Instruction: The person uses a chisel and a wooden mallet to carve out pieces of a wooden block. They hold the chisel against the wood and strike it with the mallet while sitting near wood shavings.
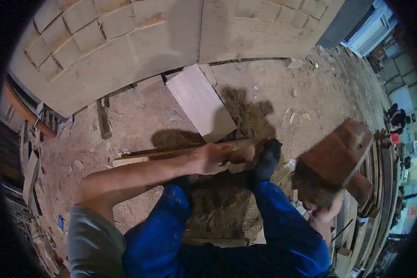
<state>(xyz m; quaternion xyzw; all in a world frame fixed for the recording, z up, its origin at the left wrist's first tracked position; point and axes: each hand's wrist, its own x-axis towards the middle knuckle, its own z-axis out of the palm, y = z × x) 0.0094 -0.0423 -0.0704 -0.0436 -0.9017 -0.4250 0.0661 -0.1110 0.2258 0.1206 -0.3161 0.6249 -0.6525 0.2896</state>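
Observation:
My left hand (213, 158) is closed around a short pale wooden piece (242, 154), low between my feet. A narrow wooden strip (160, 153) runs leftward from it, partly behind my forearm. Just beyond the hand, a wide flat board (201, 102) lies at a slant. At the right, my right hand (328, 214) is closed beside a large reddish-brown, block-shaped tool (340, 150), raised close to the camera. The tool looks blurred at its lower edge, and its handle and my grip are partly hidden.
Large wooden panels (162, 41) with raised square blocks stand along the far side. Stacked planks (380, 199) fill the right side, with wood scraps (30, 178) at the left. My feet (268, 160) stand close to the held wood. A person (396, 116) is visible far right.

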